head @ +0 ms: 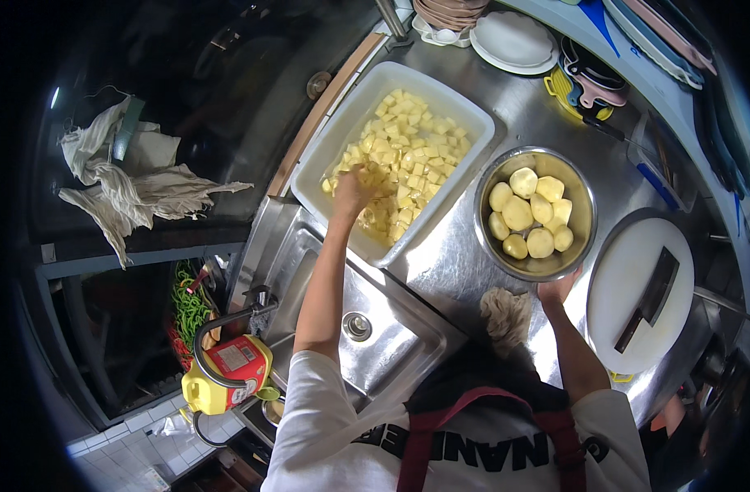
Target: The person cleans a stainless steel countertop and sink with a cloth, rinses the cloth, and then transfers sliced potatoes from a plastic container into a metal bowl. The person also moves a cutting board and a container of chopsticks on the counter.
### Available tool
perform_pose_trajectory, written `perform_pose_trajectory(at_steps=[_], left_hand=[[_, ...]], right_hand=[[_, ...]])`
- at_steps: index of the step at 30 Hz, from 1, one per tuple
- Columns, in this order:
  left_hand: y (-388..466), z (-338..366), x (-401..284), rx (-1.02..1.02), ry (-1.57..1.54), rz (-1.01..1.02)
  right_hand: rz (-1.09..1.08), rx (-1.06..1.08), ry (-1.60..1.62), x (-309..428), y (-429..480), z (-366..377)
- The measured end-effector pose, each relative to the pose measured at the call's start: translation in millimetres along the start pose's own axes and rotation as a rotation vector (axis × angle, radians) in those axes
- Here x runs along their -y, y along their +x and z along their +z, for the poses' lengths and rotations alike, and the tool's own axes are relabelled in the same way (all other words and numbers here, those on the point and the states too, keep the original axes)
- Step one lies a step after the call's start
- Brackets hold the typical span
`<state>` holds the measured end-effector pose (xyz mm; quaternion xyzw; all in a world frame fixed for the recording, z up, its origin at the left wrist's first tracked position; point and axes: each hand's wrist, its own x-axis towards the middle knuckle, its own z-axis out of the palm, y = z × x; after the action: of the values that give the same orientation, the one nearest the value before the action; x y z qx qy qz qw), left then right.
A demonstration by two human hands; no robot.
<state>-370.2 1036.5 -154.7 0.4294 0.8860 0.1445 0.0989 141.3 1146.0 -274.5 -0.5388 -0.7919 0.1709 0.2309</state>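
Observation:
My left hand (353, 192) dips into a white plastic tub (484, 126) of diced potatoes (427, 157) in water. Its fingers are under the surface among the cubes, so their grip is hidden. At the near side of a round stainless steel bowl (587, 240), my right hand (558, 289) holds the outer wall below the rim, with its fingertips partly hidden by the bowl. Several whole peeled potatoes (518, 213) lie inside the bowl. A crumpled beige cloth (506, 317) lies on the steel counter (433, 246) just left of my right wrist.
A cleaver (651, 295) lies on a white oval cutting board (615, 258) at right. A steel sink (393, 335) with a faucet (261, 304) adjoins the tub. White plates (513, 40) stand at the back. Another person's arm (675, 412) shows at lower right.

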Motion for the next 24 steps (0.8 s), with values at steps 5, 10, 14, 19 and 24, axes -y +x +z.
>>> perform_pose_trajectory(at_steps=[5,10,14,19,24], left_hand=[[-33,-51,-72,0.058,-1.262,-0.475],[-83,-17,-208,0.551,-1.747,-0.006],[-97,18,-287,0.497,-1.381,0.080],[-88,6,-241,-0.046,-1.020,0.198],[-35,13,-123,-0.011,-0.245,0.229]], right_hand=[[-0.021,0.036,-0.075,4,2,-5],[0.009,0.020,-0.083,2,1,2],[0.235,0.003,0.280,1,2,5],[0.072,0.036,-0.015,-1,-1,1],[0.040,-0.010,0.114,-9,-3,10]])
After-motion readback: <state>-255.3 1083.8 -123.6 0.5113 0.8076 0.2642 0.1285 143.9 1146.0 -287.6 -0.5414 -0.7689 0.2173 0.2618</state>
